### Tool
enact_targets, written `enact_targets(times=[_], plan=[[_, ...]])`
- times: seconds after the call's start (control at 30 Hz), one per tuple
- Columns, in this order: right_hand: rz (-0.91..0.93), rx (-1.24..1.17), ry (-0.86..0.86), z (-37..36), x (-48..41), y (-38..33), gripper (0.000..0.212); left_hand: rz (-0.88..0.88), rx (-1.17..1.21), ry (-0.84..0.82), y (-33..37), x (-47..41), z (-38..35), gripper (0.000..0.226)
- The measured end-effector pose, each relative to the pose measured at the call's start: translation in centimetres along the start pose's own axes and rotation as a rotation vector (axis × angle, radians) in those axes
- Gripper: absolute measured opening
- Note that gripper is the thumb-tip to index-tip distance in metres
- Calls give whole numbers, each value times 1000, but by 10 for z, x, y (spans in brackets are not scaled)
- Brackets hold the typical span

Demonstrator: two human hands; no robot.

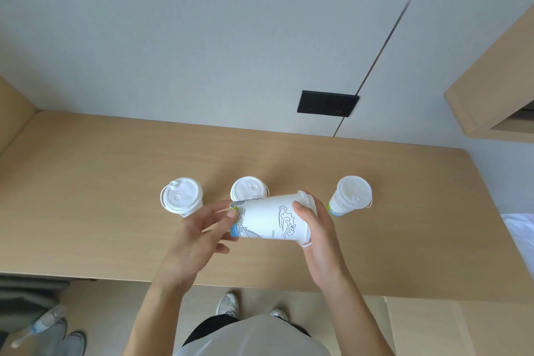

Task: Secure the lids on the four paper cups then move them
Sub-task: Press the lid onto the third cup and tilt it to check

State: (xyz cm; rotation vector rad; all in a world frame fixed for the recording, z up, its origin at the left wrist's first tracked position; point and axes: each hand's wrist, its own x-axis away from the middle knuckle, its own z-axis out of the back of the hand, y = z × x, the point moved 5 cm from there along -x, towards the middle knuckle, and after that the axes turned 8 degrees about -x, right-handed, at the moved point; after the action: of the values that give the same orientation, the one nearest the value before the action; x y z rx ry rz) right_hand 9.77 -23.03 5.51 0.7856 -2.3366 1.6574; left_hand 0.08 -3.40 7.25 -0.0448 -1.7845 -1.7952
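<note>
Three white paper cups with white lids stand upright in a row on the wooden table [86, 196]: the left cup [181, 200], the middle cup [248, 188] and the right cup [351, 195]. A fourth cup [265, 218], printed with line drawings, is held on its side above the table, in front of the middle cup. Its lid [307, 202] points right. My left hand [199, 237] grips the cup's base end with thumb and fingers. My right hand [316, 237] wraps around the lid end, thumb on top of the cup wall.
A black socket panel [328, 102] sits on the wall behind the table. A wooden shelf [491, 89] juts out at upper right. Below the table's near edge are my shoes [228, 305], a plastic bottle [43, 324] and another pair of shoes at lower left.
</note>
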Motion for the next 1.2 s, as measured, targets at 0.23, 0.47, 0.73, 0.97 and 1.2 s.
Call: enact_targets(times=[0.23,0.47,0.73,0.97,1.2], plan=[[40,-8,15,0,2,-7,61,-59,13,-33,8,1,-4,31],[49,32,43,4,3,-8,55,-51,12,-21,8,1,-6,50],[63,19,46,8,3,-8,55,-56,-26,-23,11,5,-7,48],[74,18,37,11,5,-10,55,-50,-4,-5,10,10,-10,47],[75,-2,32,14,6,-9,53,-16,31,3,10,15,-14,46]])
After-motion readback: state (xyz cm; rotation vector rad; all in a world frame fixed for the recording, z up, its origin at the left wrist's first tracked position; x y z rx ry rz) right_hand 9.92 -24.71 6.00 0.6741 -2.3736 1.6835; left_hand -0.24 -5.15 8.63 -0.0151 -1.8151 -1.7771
